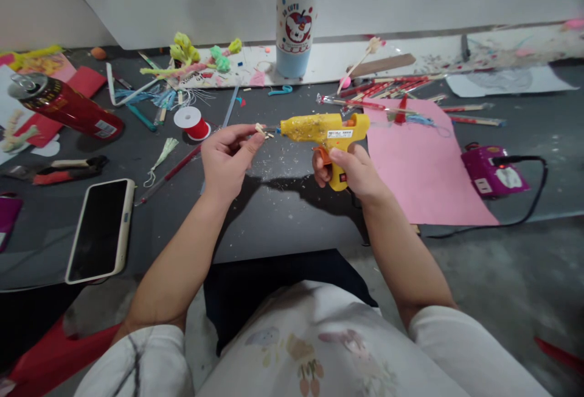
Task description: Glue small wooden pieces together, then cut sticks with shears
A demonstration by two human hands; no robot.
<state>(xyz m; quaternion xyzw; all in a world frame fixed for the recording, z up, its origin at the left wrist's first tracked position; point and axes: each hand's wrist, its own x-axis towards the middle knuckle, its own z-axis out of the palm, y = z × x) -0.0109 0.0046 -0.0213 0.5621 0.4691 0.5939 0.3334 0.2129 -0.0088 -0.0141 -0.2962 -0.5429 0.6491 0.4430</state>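
My right hand (349, 169) is wrapped round the handle of a yellow hot glue gun (314, 126), fingers at its orange trigger. The gun lies level in the air over the dark table, its nozzle pointing left. My left hand (230, 157) pinches a small pale piece (260, 127), perhaps wood, between thumb and fingertips. The nozzle tip is right beside that piece; whether they touch I cannot tell. Bits of pale debris cling to the gun's barrel and lie scattered on the table (292, 227) below.
A white and red bottle (298, 20) stands behind the gun. Left are a red can (68, 108), a spool of red thread (192, 123), pliers (59, 171) and a phone (101, 230). Pink paper (415, 166), wrapped sticks (387, 88) and a purple box with a cable (495, 171) lie right.
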